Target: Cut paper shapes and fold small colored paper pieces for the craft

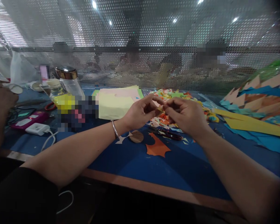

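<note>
My left hand [140, 112], with a silver bangle at the wrist, and my right hand [189, 115] meet above a heap of coloured paper scraps [174, 93]. Fingertips of both hands pinch a small yellowish piece of paper [160, 109], mostly covered by the fingers. On the blue tabletop [130, 161] below lies an orange paper cutout [157, 145] with pointed edges. Beside it are a round wood-grained disc [136, 136] and a pale paper offcut [123, 138]. A dark, slim tool [169, 134], its kind unclear, rests under my right hand.
Paper sheets [112, 104] are stacked behind my left hand. Folded paper pieces [259, 96] and yellow strips [254, 122] lie at right. At left stand a glass bottle [71, 84], a power strip [31, 120] and another person's hand [4, 99]. A perforated screen [140, 37] closes the back.
</note>
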### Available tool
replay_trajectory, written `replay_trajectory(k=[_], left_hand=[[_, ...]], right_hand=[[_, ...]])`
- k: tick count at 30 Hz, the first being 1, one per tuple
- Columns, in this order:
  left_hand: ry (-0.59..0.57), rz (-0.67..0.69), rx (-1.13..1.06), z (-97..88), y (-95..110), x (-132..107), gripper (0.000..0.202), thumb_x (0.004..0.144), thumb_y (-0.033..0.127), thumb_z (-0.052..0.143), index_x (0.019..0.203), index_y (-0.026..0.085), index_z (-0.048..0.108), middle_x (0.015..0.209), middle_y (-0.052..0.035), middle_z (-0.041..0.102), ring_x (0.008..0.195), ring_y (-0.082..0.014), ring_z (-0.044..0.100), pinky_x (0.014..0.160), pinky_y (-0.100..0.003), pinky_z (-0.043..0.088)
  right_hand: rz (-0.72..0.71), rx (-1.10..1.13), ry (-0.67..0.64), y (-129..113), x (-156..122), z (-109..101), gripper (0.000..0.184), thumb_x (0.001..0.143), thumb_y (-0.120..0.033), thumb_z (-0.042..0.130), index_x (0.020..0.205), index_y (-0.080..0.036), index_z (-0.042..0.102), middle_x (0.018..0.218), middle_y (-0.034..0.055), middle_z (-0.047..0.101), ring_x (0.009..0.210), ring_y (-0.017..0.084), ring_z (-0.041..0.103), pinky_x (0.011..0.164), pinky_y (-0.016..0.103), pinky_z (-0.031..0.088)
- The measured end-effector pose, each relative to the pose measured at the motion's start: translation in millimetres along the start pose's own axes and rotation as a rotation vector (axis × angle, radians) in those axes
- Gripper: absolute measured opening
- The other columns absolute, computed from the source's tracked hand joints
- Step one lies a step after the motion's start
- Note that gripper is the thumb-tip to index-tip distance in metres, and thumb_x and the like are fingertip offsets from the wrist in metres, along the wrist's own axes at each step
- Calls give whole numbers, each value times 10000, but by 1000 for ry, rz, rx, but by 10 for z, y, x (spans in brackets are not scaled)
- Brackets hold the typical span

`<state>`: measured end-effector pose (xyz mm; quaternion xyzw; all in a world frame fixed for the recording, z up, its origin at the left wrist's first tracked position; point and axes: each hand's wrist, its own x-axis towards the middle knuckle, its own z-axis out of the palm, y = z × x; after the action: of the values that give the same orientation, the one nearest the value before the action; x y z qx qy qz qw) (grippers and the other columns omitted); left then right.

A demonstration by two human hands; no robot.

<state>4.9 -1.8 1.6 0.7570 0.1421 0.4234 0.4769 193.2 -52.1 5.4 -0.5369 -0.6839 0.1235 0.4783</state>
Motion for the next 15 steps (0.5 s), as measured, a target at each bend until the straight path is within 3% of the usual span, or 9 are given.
replay_trajectory(k=[8, 15], left_hand=[[57, -17, 38, 9, -58, 6, 188, 865, 89, 641, 994, 213, 583, 667, 75, 553, 614, -77, 518, 650, -247, 434], [118, -117, -24, 23, -57, 26, 221, 852, 135, 720, 987, 220, 567, 604, 95, 523, 580, -84, 517, 613, -246, 428]], right_hand=[[-48, 18, 8, -57, -13, 17, 201, 896, -415, 700, 912, -214, 689, 695, 16, 680, 470, 144, 597, 454, 294, 493], [-129, -73, 46, -72, -19, 47, 229, 909, -429, 708, 946, -205, 677, 686, 12, 665, 498, 123, 578, 458, 251, 451]])
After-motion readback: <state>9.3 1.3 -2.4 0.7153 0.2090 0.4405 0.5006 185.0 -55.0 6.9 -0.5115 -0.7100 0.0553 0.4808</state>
